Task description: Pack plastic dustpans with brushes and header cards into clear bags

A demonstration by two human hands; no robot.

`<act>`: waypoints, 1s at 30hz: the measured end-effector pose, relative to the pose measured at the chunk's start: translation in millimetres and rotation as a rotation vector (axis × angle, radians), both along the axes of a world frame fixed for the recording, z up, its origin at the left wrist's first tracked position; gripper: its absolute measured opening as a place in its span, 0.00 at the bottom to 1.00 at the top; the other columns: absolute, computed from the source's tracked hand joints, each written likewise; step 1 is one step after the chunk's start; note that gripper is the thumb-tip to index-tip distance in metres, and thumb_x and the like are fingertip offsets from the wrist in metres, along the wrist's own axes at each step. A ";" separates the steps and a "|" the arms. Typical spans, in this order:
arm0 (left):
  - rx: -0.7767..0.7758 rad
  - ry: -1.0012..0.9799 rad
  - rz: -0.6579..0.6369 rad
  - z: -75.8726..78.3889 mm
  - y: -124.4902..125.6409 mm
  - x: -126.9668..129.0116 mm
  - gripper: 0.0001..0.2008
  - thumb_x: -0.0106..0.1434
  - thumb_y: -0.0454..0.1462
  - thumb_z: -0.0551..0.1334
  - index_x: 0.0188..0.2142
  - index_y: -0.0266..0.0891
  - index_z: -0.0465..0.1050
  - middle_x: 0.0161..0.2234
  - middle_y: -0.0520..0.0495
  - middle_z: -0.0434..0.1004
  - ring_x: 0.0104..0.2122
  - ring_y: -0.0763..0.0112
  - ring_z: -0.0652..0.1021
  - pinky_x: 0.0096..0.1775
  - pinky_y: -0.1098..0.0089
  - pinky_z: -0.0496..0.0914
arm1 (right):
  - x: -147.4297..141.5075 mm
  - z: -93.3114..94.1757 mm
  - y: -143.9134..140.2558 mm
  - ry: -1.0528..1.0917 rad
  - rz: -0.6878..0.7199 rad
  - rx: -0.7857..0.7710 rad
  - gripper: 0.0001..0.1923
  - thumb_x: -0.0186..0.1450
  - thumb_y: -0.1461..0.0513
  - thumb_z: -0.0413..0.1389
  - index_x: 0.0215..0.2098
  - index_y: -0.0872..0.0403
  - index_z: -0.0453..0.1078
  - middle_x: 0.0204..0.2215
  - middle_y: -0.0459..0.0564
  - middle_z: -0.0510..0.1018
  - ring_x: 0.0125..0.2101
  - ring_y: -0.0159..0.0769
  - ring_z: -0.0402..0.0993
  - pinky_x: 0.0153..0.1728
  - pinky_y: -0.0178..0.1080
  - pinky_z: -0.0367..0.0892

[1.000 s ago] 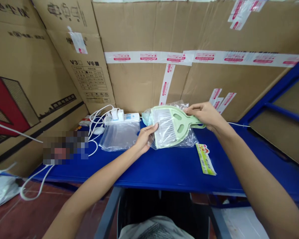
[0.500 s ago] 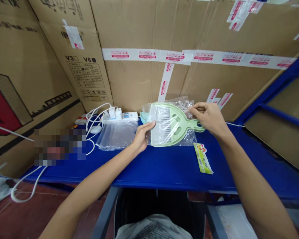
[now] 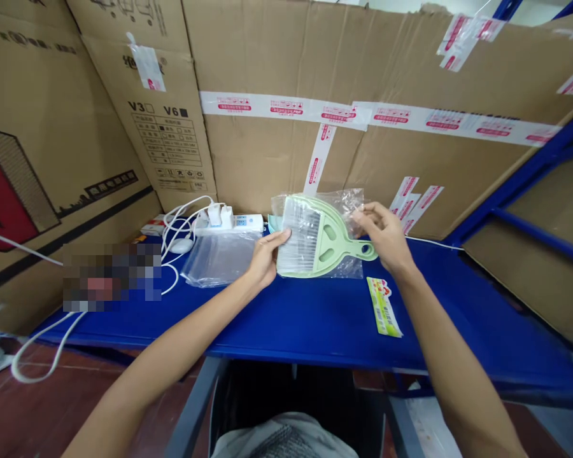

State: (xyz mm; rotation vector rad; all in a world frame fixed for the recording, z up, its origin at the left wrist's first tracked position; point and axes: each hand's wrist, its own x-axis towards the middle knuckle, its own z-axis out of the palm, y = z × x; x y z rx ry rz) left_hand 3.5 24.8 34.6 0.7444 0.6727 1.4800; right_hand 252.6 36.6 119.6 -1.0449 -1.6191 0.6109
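Observation:
A pale green dustpan with a small brush (image 3: pixel 325 242) lies over the blue table (image 3: pixel 315 318), partly inside a clear plastic bag (image 3: pixel 348 202). My left hand (image 3: pixel 265 257) grips the wide bristle end of the set at its left edge. My right hand (image 3: pixel 382 232) pinches the bag's film beside the dustpan's handle, near the upper right of the set. The handle's loop sticks out below my right hand.
A stack of clear bags (image 3: pixel 217 257) lies left of the dustpan. Behind it sit a white power strip with chargers (image 3: pixel 229 221) and cables (image 3: pixel 179 222). A printed label card (image 3: pixel 383 306) lies on the table at the right. Cardboard boxes (image 3: pixel 344 108) wall the back and left.
My right hand has moved off the handle up to the bag's film and pulls it along the dustpan. The set has tilted and shifted slightly left. The left hand keeps its grip.

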 end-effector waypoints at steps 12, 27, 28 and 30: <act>0.285 0.322 0.073 -7.4 -2.5 6.2 0.12 0.52 0.45 0.81 0.27 0.41 0.86 0.38 0.45 0.84 0.43 0.62 0.80 0.49 0.66 0.72 | 24.4 -62.5 5.1 0.185 -0.115 0.086 0.14 0.64 0.48 0.67 0.33 0.48 0.82 0.34 0.51 0.86 0.35 0.47 0.83 0.44 0.49 0.77; 0.391 0.504 -0.020 -17.3 1.9 -1.1 0.09 0.54 0.41 0.79 0.34 0.42 0.88 0.40 0.43 0.88 0.49 0.52 0.82 0.56 0.59 0.73 | 22.3 -44.5 -6.8 0.001 -0.082 0.124 0.14 0.64 0.49 0.64 0.28 0.49 0.79 0.31 0.50 0.85 0.35 0.46 0.81 0.41 0.46 0.74; 0.359 0.476 -0.013 -18.3 3.6 -1.2 0.10 0.52 0.41 0.80 0.33 0.41 0.88 0.39 0.43 0.88 0.47 0.53 0.83 0.55 0.60 0.74 | 21.8 -35.2 -7.3 -0.035 -0.084 0.128 0.14 0.64 0.49 0.64 0.28 0.50 0.80 0.31 0.50 0.85 0.34 0.45 0.80 0.40 0.46 0.74; 0.294 0.417 -0.008 -20.1 6.9 -0.6 0.13 0.48 0.40 0.81 0.33 0.40 0.88 0.38 0.43 0.88 0.46 0.54 0.83 0.53 0.61 0.74 | 21.8 -14.8 -7.3 -0.107 -0.068 0.121 0.14 0.62 0.49 0.64 0.27 0.50 0.81 0.29 0.50 0.84 0.32 0.44 0.79 0.37 0.45 0.73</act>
